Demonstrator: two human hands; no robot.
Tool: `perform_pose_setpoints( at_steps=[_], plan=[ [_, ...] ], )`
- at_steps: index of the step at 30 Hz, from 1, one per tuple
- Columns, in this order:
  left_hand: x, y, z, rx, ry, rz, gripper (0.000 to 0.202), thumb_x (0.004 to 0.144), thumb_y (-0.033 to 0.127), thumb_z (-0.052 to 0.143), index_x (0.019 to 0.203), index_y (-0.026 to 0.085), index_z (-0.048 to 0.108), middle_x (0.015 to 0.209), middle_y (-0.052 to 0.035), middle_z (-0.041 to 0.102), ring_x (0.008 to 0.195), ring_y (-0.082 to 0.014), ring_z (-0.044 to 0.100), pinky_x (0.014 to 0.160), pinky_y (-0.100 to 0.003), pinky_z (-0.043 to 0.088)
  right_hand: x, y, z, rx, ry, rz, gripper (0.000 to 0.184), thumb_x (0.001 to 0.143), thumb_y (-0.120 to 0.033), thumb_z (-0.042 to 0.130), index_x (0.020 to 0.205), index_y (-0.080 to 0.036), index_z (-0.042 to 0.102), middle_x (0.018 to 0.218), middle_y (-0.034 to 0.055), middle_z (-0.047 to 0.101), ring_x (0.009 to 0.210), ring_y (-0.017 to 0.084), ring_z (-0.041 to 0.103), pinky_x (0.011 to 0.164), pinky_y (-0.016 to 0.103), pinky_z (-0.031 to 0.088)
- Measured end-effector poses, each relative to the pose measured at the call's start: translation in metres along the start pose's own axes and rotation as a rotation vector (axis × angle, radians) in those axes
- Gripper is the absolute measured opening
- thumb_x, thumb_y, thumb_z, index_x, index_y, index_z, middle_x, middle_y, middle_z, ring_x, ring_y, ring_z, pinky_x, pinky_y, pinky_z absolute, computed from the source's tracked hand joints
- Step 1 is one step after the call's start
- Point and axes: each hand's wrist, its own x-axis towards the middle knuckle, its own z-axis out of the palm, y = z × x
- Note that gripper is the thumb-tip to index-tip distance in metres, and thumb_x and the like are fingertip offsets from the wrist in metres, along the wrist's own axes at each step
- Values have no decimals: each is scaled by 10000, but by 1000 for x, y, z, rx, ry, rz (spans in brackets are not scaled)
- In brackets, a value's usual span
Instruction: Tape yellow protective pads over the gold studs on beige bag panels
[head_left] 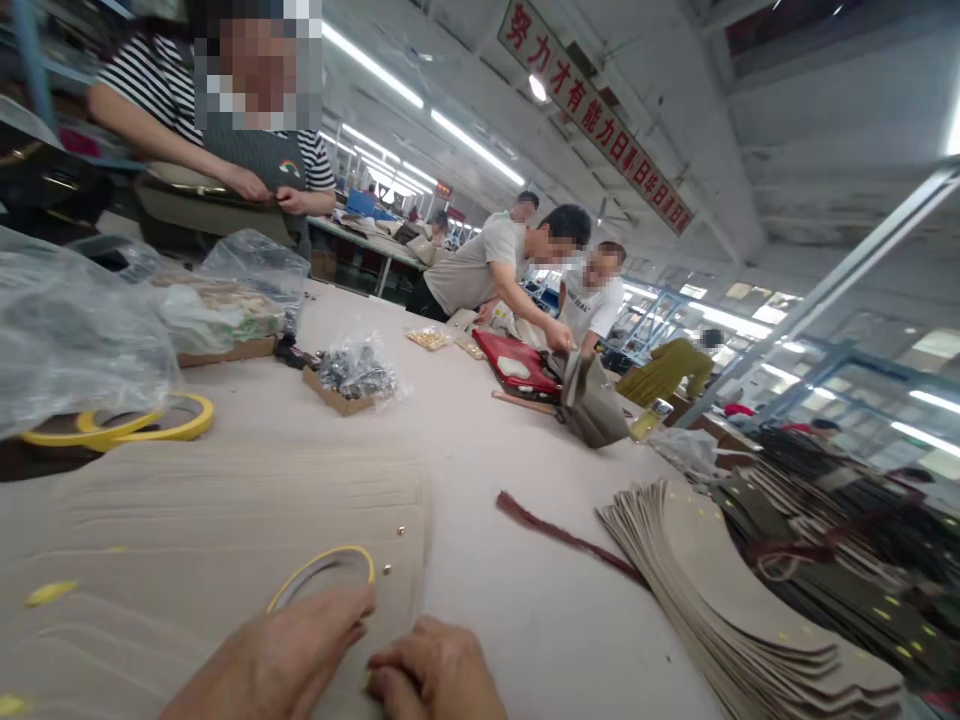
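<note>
My left hand [277,650] is closed around a thin roll of yellow tape [358,553], whose upper rim shows above the fingers. Close beside it, my right hand [442,668] has its fingers curled together, with a tiny bit of yellow tape [368,679] at the fingertips. Under both hands lies a stack of beige bag panels [247,510]. Two small gold studs [387,570] sit near the right edge of the top panel, and yellow tape pieces [51,594] stick to its left part.
More yellow tape rolls [169,420] lie by clear plastic bags [67,330] at left. A small box of metal parts [349,380] stands farther back. Fanned beige strips [720,580] and a dark red strip [562,535] are at right. Co-workers [495,260] handle bags across the table.
</note>
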Motion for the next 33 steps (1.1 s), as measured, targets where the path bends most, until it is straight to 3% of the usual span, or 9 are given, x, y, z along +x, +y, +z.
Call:
perform_pose_setpoints(
  at_steps=[1, 4, 6, 9, 12, 16, 25, 28, 33],
  plan=[
    [5, 7, -6, -34, -53, 31, 206, 910, 209, 430, 997, 295, 596, 863, 54, 719, 723, -106, 673, 628, -142, 505, 0, -3, -9, 103, -25, -7, 220, 741, -107, 634, 806, -254, 785, 692, 15, 724, 652, 177, 675, 607, 236, 483],
    [16, 21, -17, -34, -103, 38, 340, 949, 188, 388, 1272, 275, 451, 1119, 3, 702, 953, -127, 682, 798, -191, 534, 6, -9, -33, 372, 110, 86, 192, 835, -167, 581, 900, -203, 757, 762, 27, 733, 682, 160, 660, 623, 232, 494],
    [17, 26, -17, -35, -151, 3, 355, 954, 176, 371, 1305, 235, 384, 1135, -35, 694, 957, -151, 686, 786, -235, 550, 12, -12, -41, 426, 142, 12, 160, 844, -185, 595, 916, -185, 738, 797, 39, 723, 696, 158, 642, 636, 242, 494],
    [15, 28, -16, -54, -231, -68, 270, 958, 194, 391, 1227, 223, 394, 982, -18, 713, 809, -161, 704, 656, -239, 547, 18, -18, -45, 403, 134, -192, 157, 843, -142, 596, 952, -172, 705, 850, 57, 708, 747, 157, 639, 700, 261, 505],
    [12, 29, -15, -41, -246, -72, 223, 965, 200, 389, 1187, 222, 398, 916, -10, 703, 801, -164, 697, 647, -240, 530, 19, -23, -42, 323, 141, -310, 153, 848, -102, 581, 940, -174, 679, 833, 55, 701, 742, 151, 638, 709, 261, 509],
    [11, 30, -17, 3, -260, -61, 207, 957, 174, 399, 1160, 214, 414, 885, -6, 689, 771, -158, 684, 609, -231, 492, 18, -25, -36, 196, 177, -365, 154, 865, -91, 534, 872, -186, 655, 764, 38, 692, 702, 143, 638, 669, 247, 502],
    [14, 32, -22, 48, -272, -112, 134, 945, 147, 412, 893, 195, 525, 769, 15, 620, 660, -128, 595, 573, -222, 411, 21, -23, -25, 6, 336, -402, 173, 805, -84, 496, 721, -184, 609, 617, 13, 634, 549, 122, 578, 560, 227, 457],
    [15, 31, -23, 67, -258, -115, 154, 939, 136, 401, 897, 197, 537, 784, 11, 614, 670, -129, 578, 586, -221, 411, 23, -27, -24, 69, 319, -290, 153, 777, -109, 515, 699, -176, 629, 597, 11, 634, 524, 118, 568, 538, 224, 456],
    [15, 31, -19, 125, -131, -21, 221, 933, 118, 341, 844, 184, 533, 743, -4, 572, 645, -135, 530, 569, -226, 398, 28, -35, -23, 534, 135, 233, 140, 755, -262, 599, 659, -162, 620, 480, -20, 589, 406, 108, 535, 413, 202, 427]
  ],
)
